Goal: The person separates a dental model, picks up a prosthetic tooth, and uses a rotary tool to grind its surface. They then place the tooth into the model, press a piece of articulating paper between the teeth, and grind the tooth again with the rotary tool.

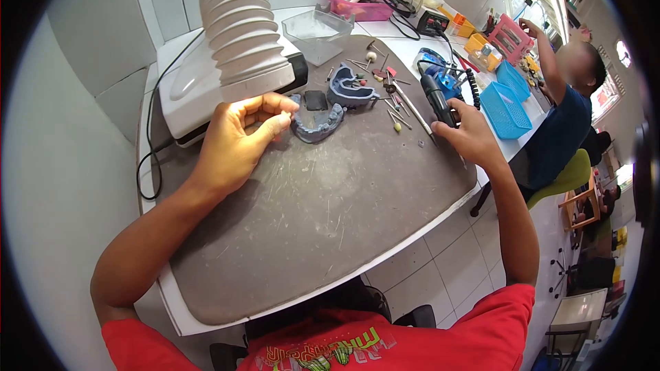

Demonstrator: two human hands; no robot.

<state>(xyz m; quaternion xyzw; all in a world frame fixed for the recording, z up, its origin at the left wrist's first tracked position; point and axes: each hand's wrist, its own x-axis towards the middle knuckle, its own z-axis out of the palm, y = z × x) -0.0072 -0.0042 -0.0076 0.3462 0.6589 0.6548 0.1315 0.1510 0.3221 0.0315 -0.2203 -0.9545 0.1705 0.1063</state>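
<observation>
My left hand (240,130) is closed in a pinch beside a grey dental arch model (320,129). Whatever sits between its fingertips is too small to make out. My right hand (469,130) grips a black rotary handpiece (434,96) at the right side of the brown mat (302,233). A second blue-grey dental model (352,89) stands just behind the first, with a small dark block (316,100) near both. Several burs and polishing tips (399,118) lie scattered between the models and the handpiece, alongside a slim pointed metal tool (411,108).
A white machine with a ribbed hose (244,27) stands at the left. Behind the mat are a clear plastic tray (317,36) and a pink basket (361,8). Blue baskets (505,110) line the right, near a seated person in a dark shirt (560,130).
</observation>
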